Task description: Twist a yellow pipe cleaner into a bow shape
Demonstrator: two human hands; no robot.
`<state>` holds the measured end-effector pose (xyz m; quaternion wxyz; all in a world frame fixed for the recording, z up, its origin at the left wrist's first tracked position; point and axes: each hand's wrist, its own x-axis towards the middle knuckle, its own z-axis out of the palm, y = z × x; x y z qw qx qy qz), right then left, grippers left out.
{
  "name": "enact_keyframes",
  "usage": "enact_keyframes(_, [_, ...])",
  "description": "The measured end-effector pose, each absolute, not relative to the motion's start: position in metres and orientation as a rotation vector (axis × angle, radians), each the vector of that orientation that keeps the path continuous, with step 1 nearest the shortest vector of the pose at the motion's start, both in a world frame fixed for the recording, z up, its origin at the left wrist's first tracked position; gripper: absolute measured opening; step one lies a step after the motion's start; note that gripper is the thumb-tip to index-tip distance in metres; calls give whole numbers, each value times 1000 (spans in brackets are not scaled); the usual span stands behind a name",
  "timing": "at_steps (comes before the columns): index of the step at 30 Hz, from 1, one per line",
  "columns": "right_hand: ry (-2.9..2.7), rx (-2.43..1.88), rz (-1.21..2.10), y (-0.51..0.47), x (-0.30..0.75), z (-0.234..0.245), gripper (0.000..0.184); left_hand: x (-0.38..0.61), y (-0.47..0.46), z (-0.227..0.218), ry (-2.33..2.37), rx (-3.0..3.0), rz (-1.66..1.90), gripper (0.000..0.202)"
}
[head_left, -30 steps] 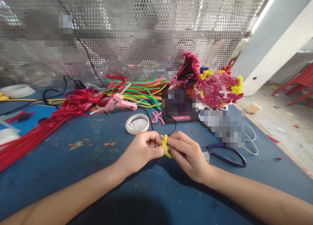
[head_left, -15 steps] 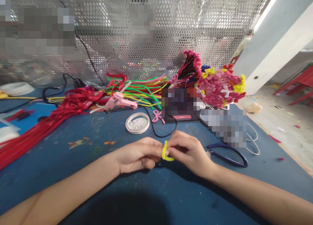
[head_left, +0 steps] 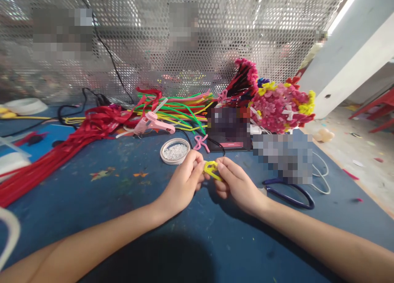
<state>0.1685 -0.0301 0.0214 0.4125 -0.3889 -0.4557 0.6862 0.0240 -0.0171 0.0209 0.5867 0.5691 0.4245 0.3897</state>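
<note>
Both of my hands meet over the blue table (head_left: 92, 217) and pinch a short yellow pipe cleaner (head_left: 211, 169) bent into small loops. My left hand (head_left: 184, 182) grips its left end with closed fingers. My right hand (head_left: 236, 183) holds the right end between thumb and fingers. A finished pink pipe-cleaner bow (head_left: 200, 142) lies just behind my hands, beside a round white lid of small silver beads (head_left: 175, 151).
A pink glue gun (head_left: 153, 123) lies on a pile of green, yellow and pink pipe cleaners (head_left: 181, 108). Red ribbons (head_left: 61, 145) spread to the left. Pipe-cleaner flowers (head_left: 281, 104) stand at the back right. Blue-handled scissors (head_left: 291, 192) lie right of my hand. A perforated metal screen (head_left: 197, 40) backs the table.
The yellow pipe cleaner went from one open loop to a tighter knot of loops. Both hands shifted slightly away from me, toward the bead lid.
</note>
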Motion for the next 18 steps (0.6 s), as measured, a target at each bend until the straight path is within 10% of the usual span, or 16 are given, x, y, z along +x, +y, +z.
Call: enact_keyframes(18, [-1319,-1182,1451,-26,173,21,23,24,-24,8,1028,1473,963,23])
